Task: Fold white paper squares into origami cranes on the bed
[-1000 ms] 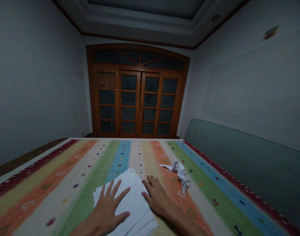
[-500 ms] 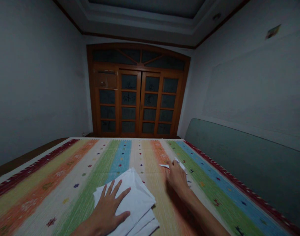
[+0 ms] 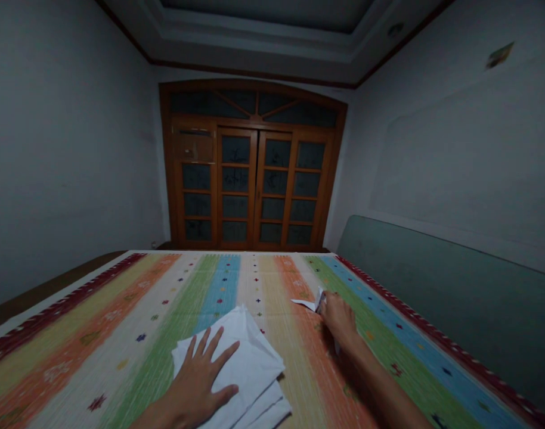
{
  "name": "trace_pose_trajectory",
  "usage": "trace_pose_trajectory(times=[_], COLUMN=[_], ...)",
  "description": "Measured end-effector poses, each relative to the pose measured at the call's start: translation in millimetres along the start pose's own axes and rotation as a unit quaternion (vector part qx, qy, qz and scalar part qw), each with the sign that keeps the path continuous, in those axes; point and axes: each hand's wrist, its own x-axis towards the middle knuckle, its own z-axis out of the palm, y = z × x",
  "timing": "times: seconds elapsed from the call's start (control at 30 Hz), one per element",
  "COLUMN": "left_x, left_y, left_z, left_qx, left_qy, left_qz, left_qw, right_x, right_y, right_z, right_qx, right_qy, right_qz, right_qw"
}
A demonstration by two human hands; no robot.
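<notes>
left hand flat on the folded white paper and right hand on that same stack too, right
No: the head view shows the right hand apart from that stack, at a crumpled white paper. The left hand does lie flat on the folded white paper.

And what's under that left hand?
A folded white paper lies under the left hand, on a striped cloth. The paper beneath the palm is covered, and so is the cloth below it.
</notes>
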Motion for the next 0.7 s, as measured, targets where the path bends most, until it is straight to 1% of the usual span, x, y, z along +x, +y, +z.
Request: trace_pose_trajectory(times=[0.27,0.37,0.43,0.57,0.7], left_x=[0,0,0,0,-1], left_y=[0,-3,-5,-4,0], left_z=[1.4,5.2,7.2,5.7,0.5], left_qx=[-0.014,-0.024,-0.023,-0.024,-0.012], left_qy=[0.009,0.024,0.025,0.021,0.034], left_qz=[0.002,0.007,0.007,0.006,0.012], left_qw=[1.0,0.999,0.999,0.999,0.999], right_x=[2,2,2,-1,-8], right_y=[4,5,4,-6,-24], right_z=[4,5,4,-2,-14], right_qx=[0.039,0.074,0.108,0.208,0.329], right_qy=[0.023,0.042,0.062,0.107,0.132], right_qz=[-0.019,-0.036,-0.049,-0.088,-0.126], right_qw=[0.999,0.996,0.991,0.968,0.926])
